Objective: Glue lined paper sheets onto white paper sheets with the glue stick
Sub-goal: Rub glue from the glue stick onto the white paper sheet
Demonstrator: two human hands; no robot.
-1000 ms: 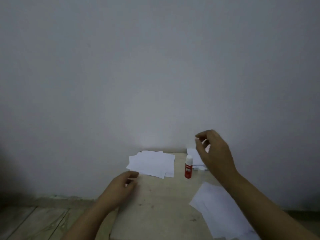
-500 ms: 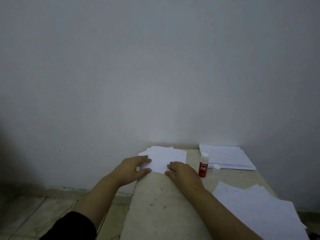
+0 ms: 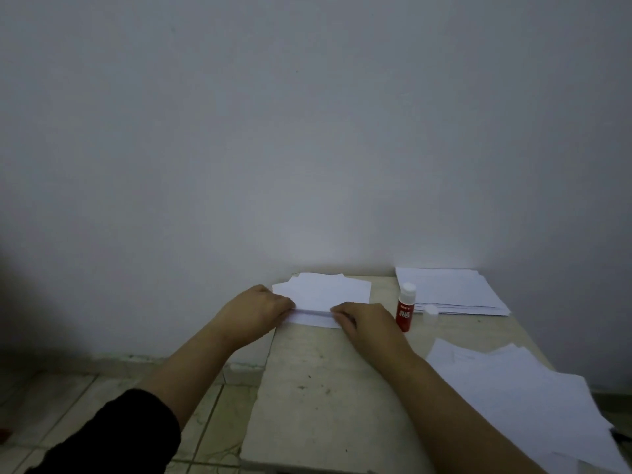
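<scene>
A small pile of white sheets (image 3: 325, 289) lies at the far left of the beige table (image 3: 325, 388), against the wall. My left hand (image 3: 256, 311) and my right hand (image 3: 367, 321) sit at the pile's near edge, fingers curled. Between them they pinch the top sheet (image 3: 313, 313), whose near edge is slightly raised. The red glue stick (image 3: 405, 311) stands upright just right of my right hand, apart from it. A small white cap (image 3: 431, 310) lies beside the stick. I cannot tell whether any sheet is lined.
A thicker stack of paper (image 3: 451, 292) lies at the far right corner by the wall. Loose white sheets (image 3: 513, 384) cover the near right side and overhang the edge. Tiled floor (image 3: 85, 398) lies left of the table.
My right hand came down from above the far right stack to the left pile's near edge. My left hand moved onto that edge too, and the top sheet's edge lifted.
</scene>
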